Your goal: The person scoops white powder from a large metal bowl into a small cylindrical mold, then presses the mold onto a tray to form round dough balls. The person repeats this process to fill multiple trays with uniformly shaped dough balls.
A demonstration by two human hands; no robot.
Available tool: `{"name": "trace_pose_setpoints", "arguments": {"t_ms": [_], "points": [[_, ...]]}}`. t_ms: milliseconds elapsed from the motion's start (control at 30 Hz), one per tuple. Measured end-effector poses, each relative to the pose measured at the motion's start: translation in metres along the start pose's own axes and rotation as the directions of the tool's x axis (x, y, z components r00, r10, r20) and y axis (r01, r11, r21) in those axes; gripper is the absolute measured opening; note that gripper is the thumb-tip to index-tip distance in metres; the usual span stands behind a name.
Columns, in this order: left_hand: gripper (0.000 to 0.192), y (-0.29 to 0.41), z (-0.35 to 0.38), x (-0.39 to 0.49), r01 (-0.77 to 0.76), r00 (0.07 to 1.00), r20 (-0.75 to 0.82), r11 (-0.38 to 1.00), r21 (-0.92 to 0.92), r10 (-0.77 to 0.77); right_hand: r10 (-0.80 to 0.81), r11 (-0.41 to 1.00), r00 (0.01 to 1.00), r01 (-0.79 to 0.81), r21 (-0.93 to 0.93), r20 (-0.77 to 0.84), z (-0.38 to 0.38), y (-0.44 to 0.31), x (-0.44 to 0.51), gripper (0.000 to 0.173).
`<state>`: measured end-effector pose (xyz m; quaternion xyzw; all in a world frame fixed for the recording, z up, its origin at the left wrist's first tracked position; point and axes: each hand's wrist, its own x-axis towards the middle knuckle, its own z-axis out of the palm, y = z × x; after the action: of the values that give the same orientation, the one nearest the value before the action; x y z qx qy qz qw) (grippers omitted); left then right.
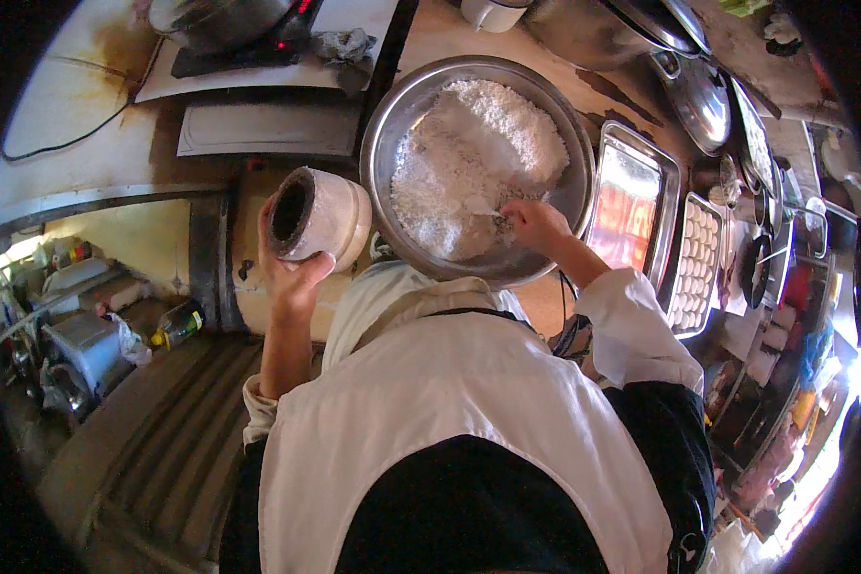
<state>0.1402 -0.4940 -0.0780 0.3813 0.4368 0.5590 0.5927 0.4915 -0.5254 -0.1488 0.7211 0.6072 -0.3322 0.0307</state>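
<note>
A large round metal bowl [583, 136] stands before me, with white flour [430, 172] spread and heaped inside. My left hand [292, 276] grips a pale, flour-dusted cylindrical container [341, 215] to the left of the bowl; its dark opening is tilted toward the left. My right hand [534, 226] is inside the bowl at its lower right, fingers closed in the flour on something too blurred to name. The fingertips are partly hidden by flour.
Right of the bowl lies an empty shiny metal tray [671, 186], then a tray of round pale dough pieces [692, 265]. Pot lids [696, 107] lie at the upper right. A pot [215, 25] stands on an electric cooker [237, 61] at the upper left.
</note>
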Motion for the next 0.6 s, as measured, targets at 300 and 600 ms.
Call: {"name": "trace_pose_setpoints", "arguments": {"t_ms": [300,600], "points": [[0.088,-0.002,-0.011,0.008,0.018,0.999,0.05,0.998,0.065,-0.021,0.108,0.915,0.971,-0.013,-0.404,0.214,-0.019,-0.005,-0.033,0.027],[0.091,-0.002,-0.041,0.017,0.087,0.99,0.101,0.994,0.073,-0.094,0.27,0.902,0.963,-0.249,-0.352,0.011,-0.025,-0.011,-0.026,0.023]]}}
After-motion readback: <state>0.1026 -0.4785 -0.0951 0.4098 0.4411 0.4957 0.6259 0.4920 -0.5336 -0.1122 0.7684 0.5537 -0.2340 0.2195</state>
